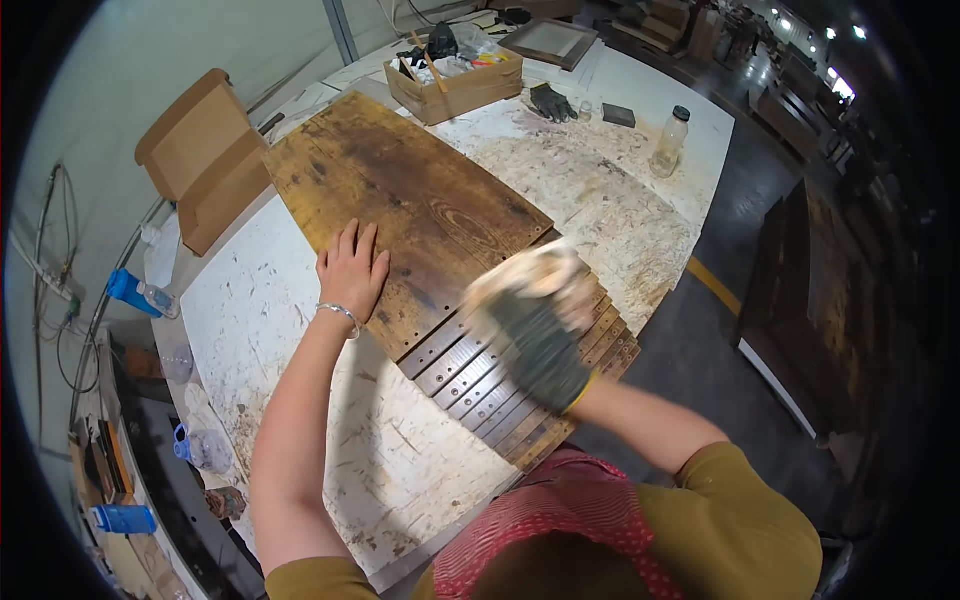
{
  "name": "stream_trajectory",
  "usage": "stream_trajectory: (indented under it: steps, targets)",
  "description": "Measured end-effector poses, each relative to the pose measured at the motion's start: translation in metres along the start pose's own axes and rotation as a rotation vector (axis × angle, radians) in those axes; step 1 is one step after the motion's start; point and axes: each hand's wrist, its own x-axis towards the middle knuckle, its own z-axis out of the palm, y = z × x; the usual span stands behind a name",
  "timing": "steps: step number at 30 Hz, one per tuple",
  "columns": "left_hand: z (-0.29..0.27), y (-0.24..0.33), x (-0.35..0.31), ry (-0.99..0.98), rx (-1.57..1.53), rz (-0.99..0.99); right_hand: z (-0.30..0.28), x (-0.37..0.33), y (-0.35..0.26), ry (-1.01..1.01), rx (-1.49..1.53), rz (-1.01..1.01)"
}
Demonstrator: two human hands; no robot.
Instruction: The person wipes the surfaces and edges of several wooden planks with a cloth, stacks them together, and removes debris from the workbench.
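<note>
My bare left hand lies flat on the top wooden panel, fingers stretched out. This brown, dark-grained panel rests on a fanned stack of similar panels, whose stepped ends show rows of small holes. My right hand wears a dark glove and is closed around a pale rag. Motion smears both the hand and the rag, over the near right end of the top panel. Whether the rag touches the wood I cannot tell.
Beyond the panels stand a cardboard box of odds and ends, a dark glove, a small dark block and a glass jar. An open carton sits at the left. More dark panels are stacked right of the table.
</note>
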Motion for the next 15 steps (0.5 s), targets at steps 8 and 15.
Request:
stream_trajectory:
  steps: [8, 15]
  targets:
    - [0.01, -0.005, -0.001, 0.019, 0.005, 0.021, -0.04, 0.002, -0.05, -0.193, 0.661, -0.308]
    - [0.009, 0.0, 0.001, 0.021, -0.001, 0.015, 0.002, -0.023, -0.023, 0.047, -0.003, -0.079]
